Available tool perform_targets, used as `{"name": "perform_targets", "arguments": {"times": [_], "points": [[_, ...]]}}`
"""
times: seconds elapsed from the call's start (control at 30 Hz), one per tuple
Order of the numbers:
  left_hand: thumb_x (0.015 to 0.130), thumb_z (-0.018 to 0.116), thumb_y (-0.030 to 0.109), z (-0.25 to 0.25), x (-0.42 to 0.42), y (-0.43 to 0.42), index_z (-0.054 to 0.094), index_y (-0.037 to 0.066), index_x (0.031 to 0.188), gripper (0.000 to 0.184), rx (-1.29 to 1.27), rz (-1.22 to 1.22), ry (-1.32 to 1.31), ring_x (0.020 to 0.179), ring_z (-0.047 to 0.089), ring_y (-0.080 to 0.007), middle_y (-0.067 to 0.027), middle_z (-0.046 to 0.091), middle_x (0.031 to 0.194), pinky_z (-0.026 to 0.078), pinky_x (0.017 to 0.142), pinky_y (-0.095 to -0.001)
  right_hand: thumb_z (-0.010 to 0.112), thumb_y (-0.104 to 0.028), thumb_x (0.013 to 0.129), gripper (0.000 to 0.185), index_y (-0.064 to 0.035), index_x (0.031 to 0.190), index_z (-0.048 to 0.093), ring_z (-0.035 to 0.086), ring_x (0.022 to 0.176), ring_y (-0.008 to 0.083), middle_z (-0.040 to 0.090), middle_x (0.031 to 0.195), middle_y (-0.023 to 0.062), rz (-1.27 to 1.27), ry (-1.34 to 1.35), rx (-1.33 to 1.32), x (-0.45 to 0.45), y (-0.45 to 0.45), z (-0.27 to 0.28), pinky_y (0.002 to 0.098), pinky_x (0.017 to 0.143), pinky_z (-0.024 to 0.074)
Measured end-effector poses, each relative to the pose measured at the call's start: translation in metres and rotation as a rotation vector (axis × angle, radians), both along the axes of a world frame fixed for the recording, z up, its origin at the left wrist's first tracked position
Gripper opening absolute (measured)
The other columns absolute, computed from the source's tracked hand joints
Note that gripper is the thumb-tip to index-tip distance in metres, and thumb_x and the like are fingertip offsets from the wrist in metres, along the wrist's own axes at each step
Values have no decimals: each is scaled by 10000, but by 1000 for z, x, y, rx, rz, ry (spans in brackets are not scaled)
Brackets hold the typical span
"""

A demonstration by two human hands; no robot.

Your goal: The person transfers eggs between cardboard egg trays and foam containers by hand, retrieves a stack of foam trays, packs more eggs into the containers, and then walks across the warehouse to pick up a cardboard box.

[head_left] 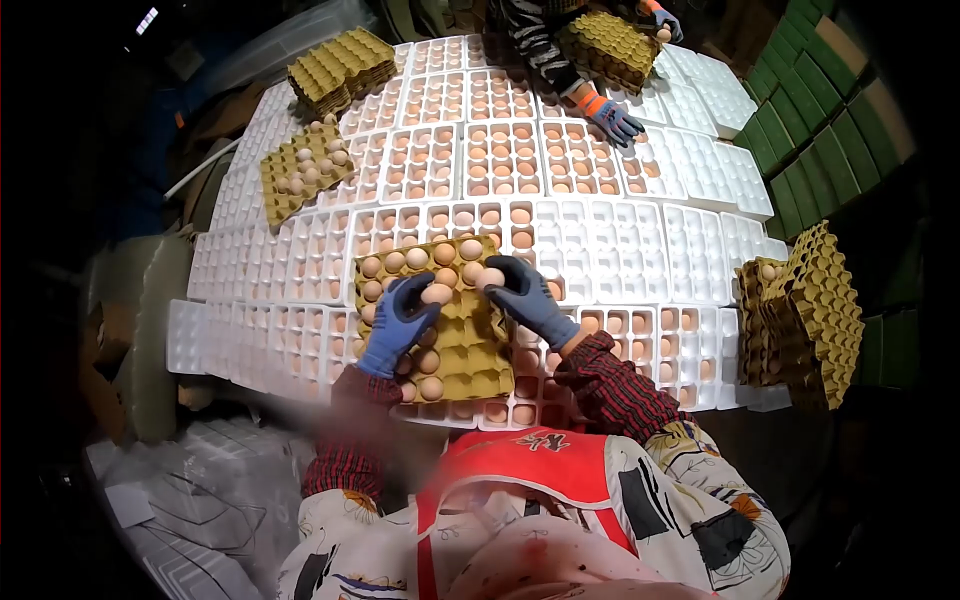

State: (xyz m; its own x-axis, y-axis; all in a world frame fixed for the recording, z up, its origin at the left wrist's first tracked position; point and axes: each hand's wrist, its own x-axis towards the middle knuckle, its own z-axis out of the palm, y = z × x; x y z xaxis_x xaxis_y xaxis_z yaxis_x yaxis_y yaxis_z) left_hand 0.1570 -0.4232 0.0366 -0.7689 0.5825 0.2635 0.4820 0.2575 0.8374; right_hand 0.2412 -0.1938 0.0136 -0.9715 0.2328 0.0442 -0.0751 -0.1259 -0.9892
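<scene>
A yellowish pulp egg tray (pixel 470 370), partly filled with eggs, lies in front of me on top of white foam egg boxes (pixel 630 255). My left hand (pixel 398 325), in a blue-grey glove, is closed round an egg (pixel 436 294) just over the tray. Near the tray's right edge, my right hand (pixel 530 300), gloved alike, grips another egg (pixel 489 278) between thumb and fingers. Eggs fill the tray's far rows and part of its left side, while several cups at its near right hold none. My palms hide some of the cups.
Across the table a co-worker's gloved hand (pixel 615 120) reaches over the foam boxes. Stacks of pulp trays stand at the far left (pixel 342 70), far right (pixel 612 50) and near right (pixel 800 315). Another tray with eggs (pixel 305 170) lies left. Green boxes (pixel 830 120) line the right side.
</scene>
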Motion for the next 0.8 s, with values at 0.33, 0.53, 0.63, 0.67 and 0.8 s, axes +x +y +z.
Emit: {"name": "perform_targets", "arguments": {"times": [0.33,0.53,0.63,0.67,0.8], "points": [[842,631,147,-7,-27,53,608,101,994,161,-821,-121,460,848,634,-266,-87,615,1004,516,687,-383,687,-249,810,470,-176,1252,543,660,958,295,631,1062,114,177,-322,1345,-50,-27,25,415,736,521],[929,577,211,-1,-53,14,545,63,1326,425,-110,-178,-195,995,641,-223,-83,616,1206,532,830,-349,697,-201,876,416,-65,1260,611,661,940,201,680,1051,86,32,-91,195,-35,23,-4,333,824,561],[925,596,238,56,-55,-3,348,31,1476,638,418,-176,-916,1086,607,-248,-100,560,1313,500,937,-339,699,-160,881,493,-82,1342,543,639,995,177,626,1152,50,63,-225,-410,-27,40,43,366,846,576],[925,604,231,52,-54,-2,394,31,1451,600,530,-148,-984,1055,607,-206,-94,553,1315,504,899,-302,727,-185,863,477,-93,1306,578,614,1036,187,612,1149,65,94,-289,-289,-39,43,37,396,826,571],[837,756,324,12,-97,35,588,96,1291,535,-41,-294,-449,1012,623,-190,-74,586,1226,516,839,-304,649,-164,844,279,-91,1108,701,593,1050,289,545,1302,132,-69,-206,1240,-77,-2,28,483,800,519]]}}
